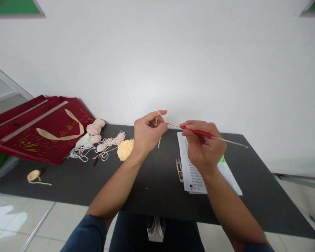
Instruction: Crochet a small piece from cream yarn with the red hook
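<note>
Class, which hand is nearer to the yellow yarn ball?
Left. The left hand is just right of the yellow yarn ball; the right hand is much farther right.

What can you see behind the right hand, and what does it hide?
Behind the right hand are printed papers, with a green patch showing. Whatever part of the pages the hand covers cannot be seen.

red crochet hook [204, 133]; yellow yarn ball [125, 150]; maroon bag [54, 148], gold pattern.
</note>
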Available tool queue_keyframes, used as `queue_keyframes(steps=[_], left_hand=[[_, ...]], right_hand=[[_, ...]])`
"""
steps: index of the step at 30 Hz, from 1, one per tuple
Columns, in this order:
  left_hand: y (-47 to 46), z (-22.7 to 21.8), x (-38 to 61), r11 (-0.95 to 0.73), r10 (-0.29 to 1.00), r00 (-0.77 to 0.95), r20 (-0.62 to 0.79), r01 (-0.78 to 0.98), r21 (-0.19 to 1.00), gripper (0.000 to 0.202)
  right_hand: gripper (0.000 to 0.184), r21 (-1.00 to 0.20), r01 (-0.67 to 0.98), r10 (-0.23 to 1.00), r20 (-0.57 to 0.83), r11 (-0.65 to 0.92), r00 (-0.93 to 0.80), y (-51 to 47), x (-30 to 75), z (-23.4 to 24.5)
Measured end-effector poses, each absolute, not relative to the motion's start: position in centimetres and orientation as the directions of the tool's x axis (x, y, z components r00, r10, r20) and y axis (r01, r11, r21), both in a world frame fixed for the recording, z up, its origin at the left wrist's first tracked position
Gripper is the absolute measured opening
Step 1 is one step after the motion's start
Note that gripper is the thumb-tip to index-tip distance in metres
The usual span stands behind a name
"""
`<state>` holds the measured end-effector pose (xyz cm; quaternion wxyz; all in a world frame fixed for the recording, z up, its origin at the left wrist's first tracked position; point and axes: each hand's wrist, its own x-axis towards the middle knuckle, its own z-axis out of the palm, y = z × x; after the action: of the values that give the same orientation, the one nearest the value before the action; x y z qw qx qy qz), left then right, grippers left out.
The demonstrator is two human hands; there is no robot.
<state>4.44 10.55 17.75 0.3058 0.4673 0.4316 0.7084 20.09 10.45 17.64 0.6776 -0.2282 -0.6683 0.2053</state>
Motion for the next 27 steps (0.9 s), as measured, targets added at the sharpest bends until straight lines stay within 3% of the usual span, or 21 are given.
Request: queue_keyframes(steps=[3,8,11,15,20,24,27], left_hand=[[10.6,17.7,4.7,-0.428,0.866,-0.366,0.34,-0.19,0.884,0.031],[10.1,18.5,5.7,-0.427,0.864,-0.441,0.243,-0.386,0.818,0.033],[9.6,19.1,5.9,-0.391,0.892,-0.409,0.195,-0.478,0.786,0.034],[9.4,19.5,5.6,-0.315,0.938,-0.309,0.154,-0.585,0.748,0.036],[9.7,19.7,5.1,-0.238,0.97,-0.198,0.14,-0.666,0.707,0.038],[9.9,19.2,4.9,-0.235,0.971,-0.178,0.158,-0.599,0.766,0.04],[10.2,18.6,4.8,-0.262,0.959,-0.227,0.171,-0.48,0.837,0.04]], right_hand=[[0.025,-0.547,0.0,0.546,0.836,0.837,0.061,10.7,20.0,17.5],[0.05,-0.289,0.135,0.291,0.957,0.948,0.006,10.7,19.2,16.6],[0.058,-0.221,0.151,0.224,0.975,0.964,-0.002,10.8,18.8,16.0],[0.055,-0.26,0.08,0.26,0.966,0.962,0.009,11.0,18.6,15.7],[0.04,-0.443,-0.087,0.446,0.895,0.892,0.02,11.1,18.6,16.1],[0.021,-0.573,-0.206,0.59,0.807,0.793,0.028,11.4,19.1,16.8],[0.013,-0.605,-0.194,0.618,0.786,0.772,0.006,11.8,19.8,17.2]])
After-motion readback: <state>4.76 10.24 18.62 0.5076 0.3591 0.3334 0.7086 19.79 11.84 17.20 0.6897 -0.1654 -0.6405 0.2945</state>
